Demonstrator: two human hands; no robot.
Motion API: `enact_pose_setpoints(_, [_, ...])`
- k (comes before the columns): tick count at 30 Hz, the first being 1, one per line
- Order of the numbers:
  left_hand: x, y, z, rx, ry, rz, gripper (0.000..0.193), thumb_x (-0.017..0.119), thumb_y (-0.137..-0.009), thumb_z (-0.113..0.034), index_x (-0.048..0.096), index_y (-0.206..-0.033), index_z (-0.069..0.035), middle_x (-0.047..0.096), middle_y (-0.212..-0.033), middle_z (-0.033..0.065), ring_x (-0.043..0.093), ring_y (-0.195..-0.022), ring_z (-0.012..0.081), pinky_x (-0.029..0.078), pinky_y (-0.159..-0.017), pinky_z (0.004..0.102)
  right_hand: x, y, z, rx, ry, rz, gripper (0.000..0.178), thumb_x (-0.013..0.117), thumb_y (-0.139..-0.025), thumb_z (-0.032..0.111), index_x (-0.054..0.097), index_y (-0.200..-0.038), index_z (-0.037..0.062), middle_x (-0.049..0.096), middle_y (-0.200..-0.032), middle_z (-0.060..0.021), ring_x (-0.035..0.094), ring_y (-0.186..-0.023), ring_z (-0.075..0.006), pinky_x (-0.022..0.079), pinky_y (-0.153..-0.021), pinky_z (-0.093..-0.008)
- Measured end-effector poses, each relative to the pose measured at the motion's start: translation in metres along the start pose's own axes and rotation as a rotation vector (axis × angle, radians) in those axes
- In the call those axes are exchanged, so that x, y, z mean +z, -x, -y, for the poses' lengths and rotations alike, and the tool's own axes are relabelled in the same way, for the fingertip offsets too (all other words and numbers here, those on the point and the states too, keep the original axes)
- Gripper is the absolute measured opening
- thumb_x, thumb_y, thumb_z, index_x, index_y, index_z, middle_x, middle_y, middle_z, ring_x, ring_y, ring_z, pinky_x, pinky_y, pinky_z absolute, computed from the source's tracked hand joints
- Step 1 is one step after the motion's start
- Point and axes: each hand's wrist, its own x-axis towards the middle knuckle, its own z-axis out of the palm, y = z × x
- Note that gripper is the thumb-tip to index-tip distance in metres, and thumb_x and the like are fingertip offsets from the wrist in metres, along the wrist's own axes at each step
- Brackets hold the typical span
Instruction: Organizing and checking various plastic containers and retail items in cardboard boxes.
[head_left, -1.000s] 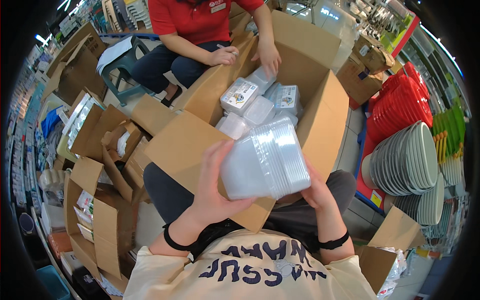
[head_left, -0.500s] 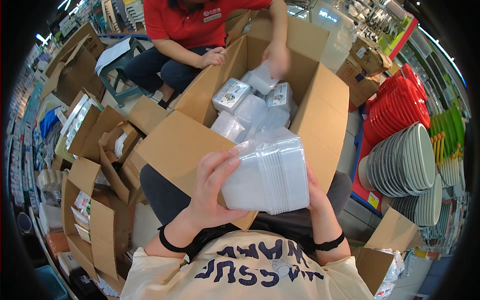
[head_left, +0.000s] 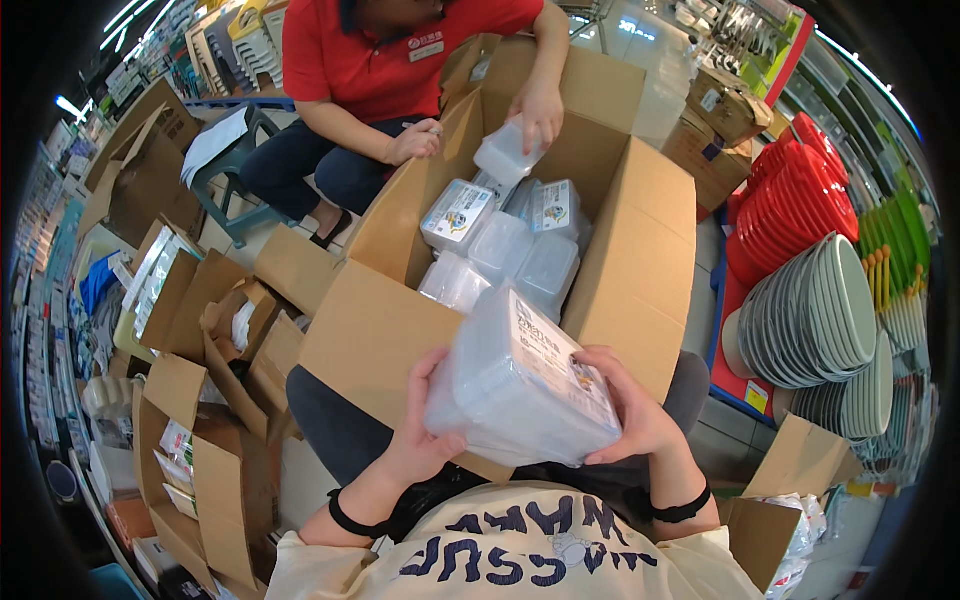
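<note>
A wrapped stack of clear plastic containers [head_left: 500, 385] is held in front of my chest, its printed label turned up and to the right. My left hand [head_left: 425, 425] grips its left side, thumb near the bottom. On the label side, my right hand [head_left: 635, 405] has its fingers on the upper edge and its thumb underneath. Beyond it, the large open cardboard box [head_left: 640, 270] holds several similar container packs [head_left: 500, 245], some with printed labels. A co-worker's hand [head_left: 540, 112] holds another clear pack [head_left: 508, 152] over the far part of that box.
The co-worker in a red shirt [head_left: 470, 50] sits across the box. Smaller opened cartons [head_left: 215, 460] stand at my left, another carton [head_left: 760, 540] at lower right. Stacked pale buckets [head_left: 800, 315] and red plastic ware [head_left: 790, 215] line the right side.
I have turned the container stack so its label now faces up and right, and lowered it slightly. The co-worker's hand has lifted its pack up and a little left.
</note>
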Motion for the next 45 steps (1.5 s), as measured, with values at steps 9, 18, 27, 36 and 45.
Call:
enact_pose_setpoints(9, [-0.003,-0.019,-0.025,-0.122,-0.792,0.380,0.095,0.078,-0.079,-0.021,0.018,-0.149,0.000,0.040,-0.143,0.0204,0.041,-0.133,0.0344,0.032,-0.111,0.0420,0.008,0.014,-0.003,0.078,-0.439,-0.270,0.106,0.089,-0.061,0.040,0.036,-0.144,0.0012,0.044,-0.139,-0.0133,0.041,-0.132,-0.0276,0.029,-0.111,-0.0389])
enact_pose_setpoints(18, [-0.078,-0.027,-0.049,-0.163,-1.645,0.127,0.072,0.071,-0.082,-0.032,0.041,-0.144,-0.009,0.035,-0.148,0.0221,0.032,-0.137,0.0428,0.031,-0.111,0.0498,-0.030,0.062,-0.078,0.040,-1.106,-0.965,0.077,0.045,-0.086,0.060,0.039,-0.145,0.0110,0.049,-0.140,-0.0161,0.052,-0.124,-0.0346,0.046,-0.101,-0.0504])
enact_pose_setpoints(27, [-0.134,-0.012,0.005,-0.249,-1.715,0.031,0.097,0.069,-0.082,-0.043,0.017,-0.153,-0.004,0.011,-0.159,0.0246,0.020,-0.144,0.0427,0.028,-0.115,0.0467,-0.017,0.045,-0.090,-0.020,-1.254,-0.906,0.077,0.047,-0.086,0.064,0.042,-0.144,0.0139,0.050,-0.140,-0.0117,0.052,-0.124,-0.0330,0.047,-0.099,-0.0508])
enact_pose_setpoints(36, [-0.129,-0.014,0.001,-0.229,-1.716,-0.027,0.102,0.072,-0.077,-0.050,0.020,-0.153,-0.006,0.014,-0.158,0.0243,0.023,-0.143,0.0429,0.029,-0.114,0.0467,-0.017,0.059,-0.109,0.095,-1.199,-0.912,0.077,0.047,-0.086,0.062,0.039,-0.147,0.0153,0.048,-0.143,-0.0107,0.050,-0.127,-0.0326,0.045,-0.102,-0.0507])
enact_pose_setpoints(45, [-0.125,-0.015,-0.002,-0.261,-1.639,0.002,0.106,0.078,-0.071,-0.050,0.024,-0.151,-0.007,0.013,-0.158,0.0239,0.023,-0.142,0.0440,0.028,-0.114,0.0480,-0.036,0.051,-0.071,0.059,-1.046,-0.806,0.065,0.045,-0.094,0.052,0.041,-0.144,0.0113,0.049,-0.143,-0.0098,0.049,-0.128,-0.0306,0.041,-0.106,-0.0482])
